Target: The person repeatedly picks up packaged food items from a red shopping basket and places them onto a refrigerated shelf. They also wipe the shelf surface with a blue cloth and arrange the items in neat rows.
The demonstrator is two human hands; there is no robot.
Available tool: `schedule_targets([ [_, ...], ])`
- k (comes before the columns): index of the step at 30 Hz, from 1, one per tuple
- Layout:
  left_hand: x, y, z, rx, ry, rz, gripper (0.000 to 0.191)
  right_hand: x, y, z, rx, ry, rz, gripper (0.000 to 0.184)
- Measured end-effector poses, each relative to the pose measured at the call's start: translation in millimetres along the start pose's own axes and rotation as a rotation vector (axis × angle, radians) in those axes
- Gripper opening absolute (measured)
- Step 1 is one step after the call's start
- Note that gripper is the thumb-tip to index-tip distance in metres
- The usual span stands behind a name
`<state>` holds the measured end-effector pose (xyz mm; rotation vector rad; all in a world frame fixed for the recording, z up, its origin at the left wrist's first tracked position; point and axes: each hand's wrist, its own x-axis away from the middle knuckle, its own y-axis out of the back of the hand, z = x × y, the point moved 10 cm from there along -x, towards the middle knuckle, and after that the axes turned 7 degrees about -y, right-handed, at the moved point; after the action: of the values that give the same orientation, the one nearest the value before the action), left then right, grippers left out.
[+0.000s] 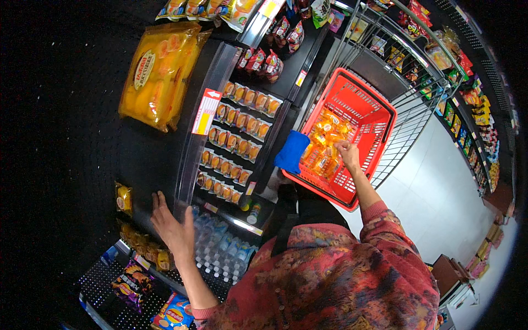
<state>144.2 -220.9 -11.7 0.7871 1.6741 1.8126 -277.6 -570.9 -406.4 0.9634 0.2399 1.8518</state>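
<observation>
My left hand (175, 233) rests on or just over the black shelf (142, 165), its thumb apart from the fingers and nothing in it. Close to its fingertips stands a small yellow-wrapped packet (123, 199). Over the red plastic shopping basket (381, 115), my right hand (349, 154) reaches in with bent fingers. They meet the small orange-yellow packets (326, 142) piled there, but whether one is gripped cannot be made out. A blue cloth (293, 152) hangs over the basket's near-left rim.
A wire shopping cart (408, 95) stands around and behind the basket. On the left shelf lies a large bag of yellow cakes (159, 76). Rows of wrapped round snacks (237, 140) and clear water bottles (222, 243) fill lower shelves. Snack racks (458, 123) line the aisle's right side.
</observation>
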Motion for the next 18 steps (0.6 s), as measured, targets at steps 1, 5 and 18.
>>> schedule_targets([
  [1,0.5,1.8,-1.6,-0.001,-0.005,-0.007,0.079,5.1,4.4,2.3,-0.168,-0.087,0.066,0.024],
  [5,0.2,6.2,-4.9,0.002,0.006,-0.025,0.08,36.1,17.4,46.4,-0.708,-0.274,0.267,0.03],
  [18,16.8,24.8,-55.9,1.078,-0.01,-0.205,0.065,188.3,-27.5,262.9,-1.169,-0.144,0.71,0.024],
])
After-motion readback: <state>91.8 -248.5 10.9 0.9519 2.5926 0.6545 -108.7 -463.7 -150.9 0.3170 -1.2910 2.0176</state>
